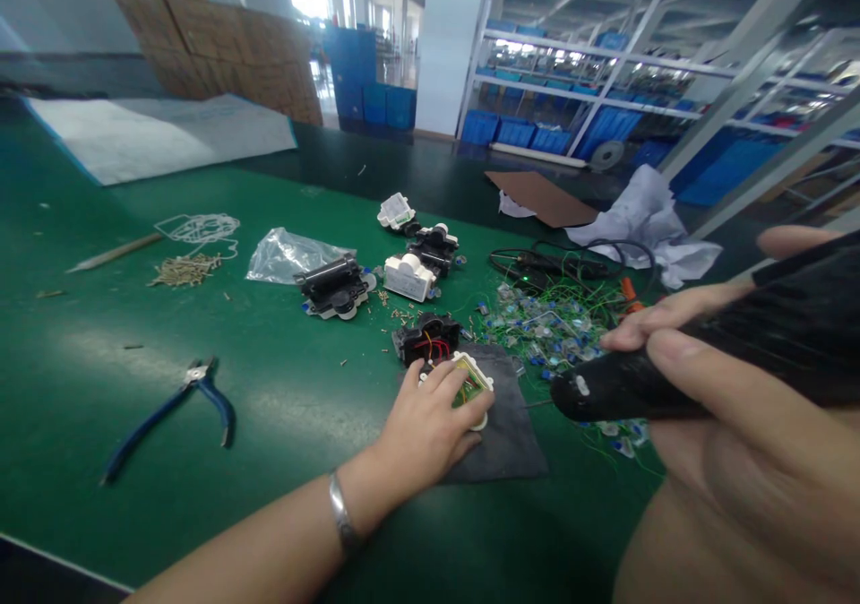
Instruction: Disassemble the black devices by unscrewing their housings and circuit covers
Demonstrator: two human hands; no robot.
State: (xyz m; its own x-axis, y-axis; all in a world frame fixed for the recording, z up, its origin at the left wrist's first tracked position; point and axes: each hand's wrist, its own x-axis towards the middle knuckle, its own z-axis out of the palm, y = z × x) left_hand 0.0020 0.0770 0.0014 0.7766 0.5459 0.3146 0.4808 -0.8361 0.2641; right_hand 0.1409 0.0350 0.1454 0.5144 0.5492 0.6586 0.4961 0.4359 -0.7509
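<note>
My left hand (434, 411), with a silver bangle at the wrist, grips a white plastic housing (482, 375) with a green circuit board inside. The housing sits on a dark cloth (520, 447). Red and yellow wires run in a black casing (430, 340) just behind it. In my right hand (732, 407) is a black electric screwdriver (624, 384), its thin bit pointing left, apart from the housing. Beyond the screwdriver lies a heap of small clear and blue parts with green wires (551, 326).
Blue-handled cutters (194, 384) lie at left, near a pile of screws (184, 270). A clear plastic bag (288, 254), a black casing (334, 286) and white-and-black units (409, 277) stand at the middle. Black cables (624, 245) and crumpled white paper (645, 214) lie at right.
</note>
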